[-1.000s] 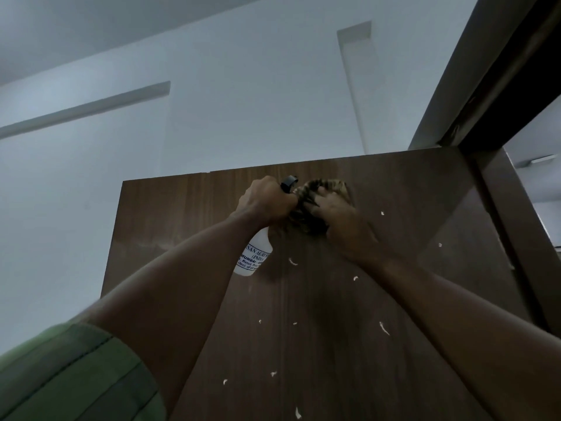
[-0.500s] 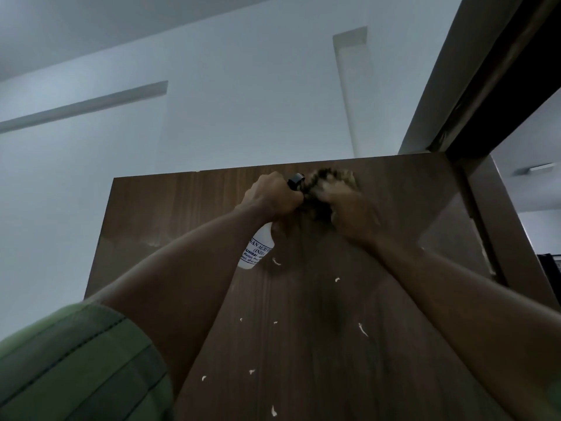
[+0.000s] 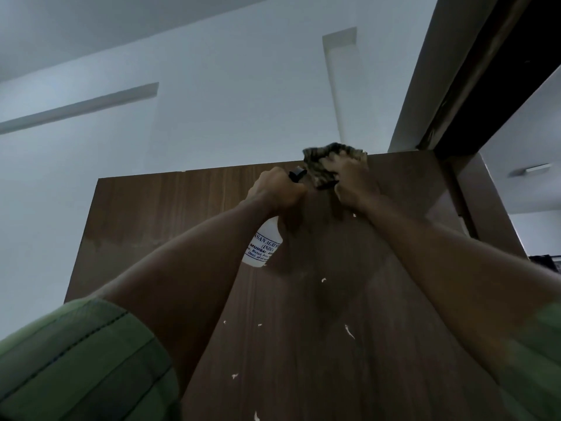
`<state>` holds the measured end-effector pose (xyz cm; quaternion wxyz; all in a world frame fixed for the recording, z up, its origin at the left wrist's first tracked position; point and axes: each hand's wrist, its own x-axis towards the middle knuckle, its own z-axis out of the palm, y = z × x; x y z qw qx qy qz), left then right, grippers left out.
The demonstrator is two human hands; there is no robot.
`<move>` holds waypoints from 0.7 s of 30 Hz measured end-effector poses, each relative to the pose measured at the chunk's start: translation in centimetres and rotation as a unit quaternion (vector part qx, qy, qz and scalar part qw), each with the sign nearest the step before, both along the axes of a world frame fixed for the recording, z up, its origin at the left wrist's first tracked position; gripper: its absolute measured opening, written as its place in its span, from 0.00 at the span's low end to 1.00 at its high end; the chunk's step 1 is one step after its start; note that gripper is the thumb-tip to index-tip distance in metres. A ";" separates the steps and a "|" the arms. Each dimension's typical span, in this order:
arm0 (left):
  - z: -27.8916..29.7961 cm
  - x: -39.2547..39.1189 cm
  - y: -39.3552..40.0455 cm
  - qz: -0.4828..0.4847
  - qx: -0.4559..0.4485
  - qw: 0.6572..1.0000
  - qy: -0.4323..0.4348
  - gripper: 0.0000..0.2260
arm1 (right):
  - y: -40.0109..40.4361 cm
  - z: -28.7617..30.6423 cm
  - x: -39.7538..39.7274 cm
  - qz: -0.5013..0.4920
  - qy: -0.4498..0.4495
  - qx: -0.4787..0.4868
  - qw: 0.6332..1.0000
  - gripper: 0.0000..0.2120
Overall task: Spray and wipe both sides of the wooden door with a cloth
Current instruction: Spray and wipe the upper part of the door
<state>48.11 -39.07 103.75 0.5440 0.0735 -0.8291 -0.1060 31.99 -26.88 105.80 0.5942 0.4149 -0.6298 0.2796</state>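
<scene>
Dark brown wooden door (image 3: 303, 299), flecked with white specks, is pressed at its top edge by a crumpled mottled cloth (image 3: 328, 162) grasped in the right hand (image 3: 353, 185). Just left, a white labelled spray bottle (image 3: 264, 244) is gripped by the left hand (image 3: 277, 192).

The neck and trigger of the spray bottle (image 3: 263, 244) are hidden inside the left hand (image 3: 277, 191), and its label is only partly legible. The cloth (image 3: 329, 161) is motion-blurred and partly covered by the right hand (image 3: 352, 183). The wooden door (image 3: 151, 214) is cut off by the lower edge, its far side unseen.
</scene>
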 end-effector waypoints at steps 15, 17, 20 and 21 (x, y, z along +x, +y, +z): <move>0.0 -2.1 4.4 -0.056 -0.042 0.998 -0.004 0.03 | 3.4 -0.2 -1.7 -0.024 0.016 0.012 1.000 0.33; 0.0 -2.8 4.4 -0.052 -0.042 0.998 0.003 0.05 | 2.8 -3.3 -2.5 -0.007 0.030 -0.014 0.999 0.30; -0.3 -4.0 4.1 -0.024 -0.014 1.000 -0.003 0.08 | 2.4 -9.4 -4.6 0.026 0.058 -0.034 0.997 0.25; -0.4 -4.3 4.1 -0.019 -0.013 1.000 -0.011 0.10 | 2.8 -9.6 -5.2 0.026 0.062 -0.022 0.998 0.25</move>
